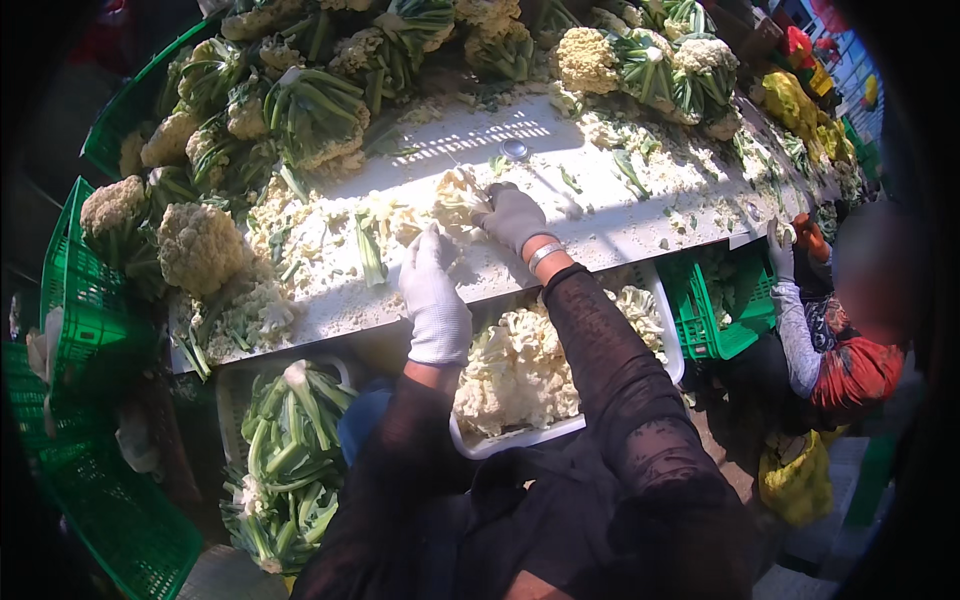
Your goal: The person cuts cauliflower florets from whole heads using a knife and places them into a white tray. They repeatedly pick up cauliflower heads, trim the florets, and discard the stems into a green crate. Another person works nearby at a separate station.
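Observation:
My left hand [437, 300], in a white knit glove, reaches over the front edge of the white table [480, 283]. Its fingertips are drawn together beside pale cauliflower bits; whether they grip something is hidden. My right hand [513, 216], in a greyish glove with a silver band at the wrist, has its fingers around the side of a trimmed cauliflower piece [459, 199]. That piece sits just above the tabletop, between both hands. A cut green leaf stalk [370, 249] lies left of my left hand, among crumbs and scraps.
Untrimmed cauliflower heads [201, 247] pile up along the table's left and far sides. Below the front edge, a white crate [561, 429] holds florets, and leafy trimmings [292, 442] fill a container to its left. Green crates [82, 277] stand at left. A gloved co-worker [840, 352] works at right.

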The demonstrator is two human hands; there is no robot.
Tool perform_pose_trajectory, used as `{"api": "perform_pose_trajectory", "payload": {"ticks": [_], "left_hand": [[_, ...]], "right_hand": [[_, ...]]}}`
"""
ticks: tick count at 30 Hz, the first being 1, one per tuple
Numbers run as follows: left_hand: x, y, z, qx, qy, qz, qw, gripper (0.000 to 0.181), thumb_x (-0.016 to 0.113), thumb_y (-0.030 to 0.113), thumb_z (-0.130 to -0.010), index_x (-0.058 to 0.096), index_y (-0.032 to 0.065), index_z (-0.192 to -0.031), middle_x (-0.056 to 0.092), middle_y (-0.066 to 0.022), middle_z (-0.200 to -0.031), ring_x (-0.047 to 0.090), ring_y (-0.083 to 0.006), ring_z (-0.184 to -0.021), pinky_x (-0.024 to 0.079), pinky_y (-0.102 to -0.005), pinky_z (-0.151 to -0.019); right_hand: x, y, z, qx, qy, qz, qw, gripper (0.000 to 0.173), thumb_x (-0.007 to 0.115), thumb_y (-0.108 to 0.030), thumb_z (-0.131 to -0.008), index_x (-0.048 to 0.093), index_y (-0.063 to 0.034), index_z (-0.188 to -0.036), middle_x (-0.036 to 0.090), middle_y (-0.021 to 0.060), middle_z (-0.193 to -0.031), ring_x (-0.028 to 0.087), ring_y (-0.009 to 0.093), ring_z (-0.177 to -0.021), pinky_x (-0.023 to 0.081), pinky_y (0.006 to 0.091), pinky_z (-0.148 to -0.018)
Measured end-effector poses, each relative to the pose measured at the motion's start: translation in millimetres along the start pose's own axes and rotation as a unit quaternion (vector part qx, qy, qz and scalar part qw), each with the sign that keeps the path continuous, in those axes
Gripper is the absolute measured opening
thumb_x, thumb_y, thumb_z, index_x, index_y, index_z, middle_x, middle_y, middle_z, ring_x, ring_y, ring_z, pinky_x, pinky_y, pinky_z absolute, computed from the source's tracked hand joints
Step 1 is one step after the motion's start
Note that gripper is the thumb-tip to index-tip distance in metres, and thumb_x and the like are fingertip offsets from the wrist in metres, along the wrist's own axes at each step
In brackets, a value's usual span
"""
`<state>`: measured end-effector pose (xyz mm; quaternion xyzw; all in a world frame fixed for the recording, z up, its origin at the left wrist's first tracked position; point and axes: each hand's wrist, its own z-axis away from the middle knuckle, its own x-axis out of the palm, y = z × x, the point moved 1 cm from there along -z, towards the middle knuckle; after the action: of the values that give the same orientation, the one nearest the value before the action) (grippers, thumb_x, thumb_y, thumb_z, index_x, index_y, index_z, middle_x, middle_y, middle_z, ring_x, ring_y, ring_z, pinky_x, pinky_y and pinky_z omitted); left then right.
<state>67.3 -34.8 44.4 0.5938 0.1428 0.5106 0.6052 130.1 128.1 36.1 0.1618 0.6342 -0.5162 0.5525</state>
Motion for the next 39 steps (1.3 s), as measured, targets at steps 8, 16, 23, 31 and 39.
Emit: {"api": "perform_pose_trajectory", "payload": {"ticks": [8, 16, 23, 31, 39], "left_hand": [[-4.1, 42.9, -3.4, 0.025, 0.011, -0.033, 0.999, 0.055, 0.063, 0.024, -0.093, 0.042, -0.0003, -0.137, 0.052, -0.0139, -0.13, 0.051, -0.0209, -0.116, 0.038, -0.0313, -0.101], [11.4, 56.4, -1.9, -0.042, -0.156, 0.022, 0.987, 0.065, 0.063, 0.024, -0.093, 0.031, 0.0077, -0.147, 0.059, -0.0075, -0.109, 0.061, -0.0148, -0.088, 0.053, -0.0252, -0.063], [9.3, 34.5, -7.5, -0.048, -0.096, 0.042, 0.993, 0.049, 0.045, 0.038, -0.1, 0.043, 0.0063, -0.138, 0.053, -0.0094, -0.125, 0.06, -0.0121, -0.089, 0.053, -0.0258, -0.056], [15.8, 36.6, 0.7, -0.089, -0.11, 0.092, 0.986, 0.034, 0.047, 0.045, -0.099, 0.055, 0.0128, -0.104, 0.059, 0.0005, -0.083, 0.055, -0.0089, -0.059, 0.043, -0.0234, -0.041], [17.6, 46.6, 5.9, -0.116, -0.118, 0.169, 0.972, 0.041, 0.047, 0.05, -0.098, 0.054, 0.01, -0.104, 0.062, -0.0048, -0.081, 0.059, -0.0119, -0.059, 0.049, -0.0247, -0.046]], "right_hand": [[-18.6, 15.0, 7.8, -0.162, 0.02, -0.066, 0.984, 0.035, 0.071, -0.023, -0.078, 0.066, -0.0092, -0.11, 0.06, 0.0072, -0.128, 0.065, 0.027, -0.099, 0.051, 0.0345, -0.087], [-93.2, -38.7, 67.5, -0.337, -0.038, -0.041, 0.94, 0.028, 0.068, -0.003, -0.077, 0.065, -0.0044, -0.105, 0.057, 0.0102, -0.131, 0.067, 0.026, -0.096, 0.054, 0.031, -0.079], [-60.6, -17.5, 137.0, -0.226, 0.221, -0.101, 0.943, 0.018, 0.062, -0.004, -0.08, 0.062, -0.0063, -0.098, 0.062, 0.0142, -0.083, 0.061, 0.034, -0.071, 0.049, 0.0374, -0.063], [-18.3, 6.9, 107.0, -0.201, 0.093, -0.007, 0.975, 0.014, 0.06, -0.018, -0.082, 0.062, -0.0115, -0.094, 0.061, 0.0157, -0.075, 0.061, 0.036, -0.072, 0.049, 0.0454, -0.063], [-10.2, 39.5, 74.6, -0.023, 0.069, -0.145, 0.987, 0.025, 0.057, -0.028, -0.088, 0.063, -0.0049, -0.097, 0.066, 0.0182, -0.081, 0.063, 0.038, -0.073, 0.05, 0.0431, -0.067]]}}
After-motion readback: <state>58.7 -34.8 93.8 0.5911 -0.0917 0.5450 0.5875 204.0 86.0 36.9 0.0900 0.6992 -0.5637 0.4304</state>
